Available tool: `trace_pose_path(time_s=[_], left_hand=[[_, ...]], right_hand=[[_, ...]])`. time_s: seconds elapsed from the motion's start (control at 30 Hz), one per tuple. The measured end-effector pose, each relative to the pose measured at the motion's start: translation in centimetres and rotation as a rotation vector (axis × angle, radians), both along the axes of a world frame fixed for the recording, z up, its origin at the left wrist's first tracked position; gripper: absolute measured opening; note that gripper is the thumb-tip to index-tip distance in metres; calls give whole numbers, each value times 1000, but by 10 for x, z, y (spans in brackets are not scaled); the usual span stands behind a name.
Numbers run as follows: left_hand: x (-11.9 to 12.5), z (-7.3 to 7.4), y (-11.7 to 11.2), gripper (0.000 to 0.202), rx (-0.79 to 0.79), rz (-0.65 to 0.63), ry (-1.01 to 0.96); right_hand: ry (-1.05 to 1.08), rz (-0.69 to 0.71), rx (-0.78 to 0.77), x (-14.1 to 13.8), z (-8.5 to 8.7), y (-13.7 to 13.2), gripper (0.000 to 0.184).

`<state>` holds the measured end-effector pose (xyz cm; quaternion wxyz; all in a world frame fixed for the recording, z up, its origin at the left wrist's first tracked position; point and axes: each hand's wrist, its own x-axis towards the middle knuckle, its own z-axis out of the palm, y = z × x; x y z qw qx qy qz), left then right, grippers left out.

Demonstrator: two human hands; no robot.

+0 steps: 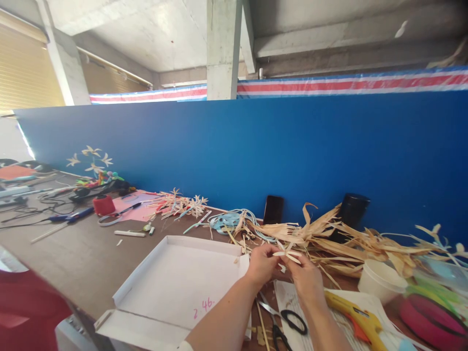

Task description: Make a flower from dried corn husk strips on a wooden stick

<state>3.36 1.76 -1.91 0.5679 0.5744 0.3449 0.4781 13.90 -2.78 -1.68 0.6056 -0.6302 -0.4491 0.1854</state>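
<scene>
A small pale flower [288, 254] with narrow petals, apparently made of dried husk, sits between my two hands. My left hand [263, 263] pinches it from the left, and my right hand [304, 275] has its fingers closed on it from the right. The fingertips partly hide its centre. Just below the hands lie black-handled scissors [292, 321] on printed paper. To the left stands an open white cardboard box [175, 273] with pink handwriting in it. Behind the hands spreads a heap of dried corn husks [321, 231].
A yellow glue gun [356, 314] and a white cup [382, 282] are at right, near a pink round object [431, 314]. A phone [273, 209] leans on the blue partition [234, 151]. Finished-looking flowers [195, 205], blue cord [228, 222] and red tape [104, 205] lie further left.
</scene>
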Motion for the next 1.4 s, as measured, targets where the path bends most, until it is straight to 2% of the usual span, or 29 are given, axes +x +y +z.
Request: trace_pose_path(time_s=[0.13, 0.27, 0.47, 0.6, 0.8, 1.07, 1.27, 1.4], left_hand=[[0, -3, 5, 5, -14, 65, -16], [0, -7, 10, 8, 49, 116, -75], [-1, -9, 11, 9, 135, 189, -49], [0, -10, 11, 14, 164, 195, -49], [1, -12, 12, 10, 185, 182, -82], [-3, -4, 9, 9, 260, 262, -54], [-2, -8, 12, 10, 254, 253, -99], [0, -8, 13, 8, 177, 189, -202]], right_hand=[[89, 36, 13, -7, 1, -1, 44], [144, 38, 44, -11, 4, -2, 52], [29, 57, -28, -13, 10, -5, 39], [-2, 66, -40, -13, 11, -4, 38], [33, 105, 5, -13, 8, -3, 34], [55, 97, -21, -8, -2, 4, 34], [35, 83, -50, -9, -1, 2, 33], [34, 88, -42, -7, -5, 4, 35]])
